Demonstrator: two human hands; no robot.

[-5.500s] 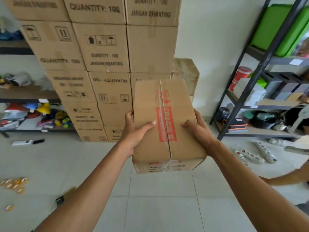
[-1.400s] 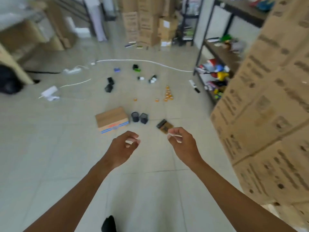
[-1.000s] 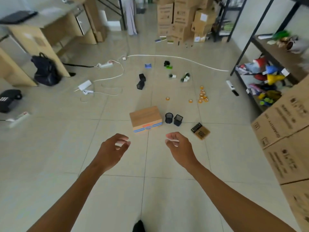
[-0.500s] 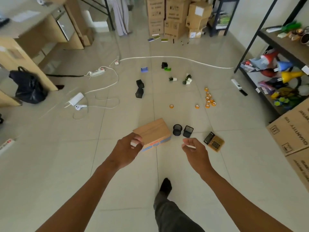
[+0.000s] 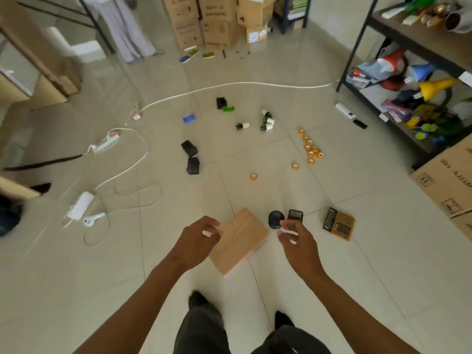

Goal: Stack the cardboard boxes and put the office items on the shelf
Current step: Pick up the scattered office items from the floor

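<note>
A small brown cardboard box [image 5: 240,240] lies on the tiled floor right in front of me. My left hand [image 5: 196,241] hovers over its left edge and my right hand [image 5: 297,241] hangs to its right. Both have loosely curled fingers and hold nothing. Just beyond the box stand two black pen cups [image 5: 275,218] and a brown calculator [image 5: 339,223]. Farther off lie several orange tape rolls [image 5: 310,149], black mesh holders [image 5: 191,157] and small potted plants [image 5: 267,121]. The dark shelf [image 5: 408,39] is at the right.
A stack of large cardboard boxes [image 5: 449,180] fills the right edge, and more boxes [image 5: 217,21] stand at the far wall. White cables and power strips [image 5: 106,143] trail across the floor on the left. My feet are below the box.
I have stepped closer to the small box, which now lies between my hands. Both hands have dropped lower and stay empty.
</note>
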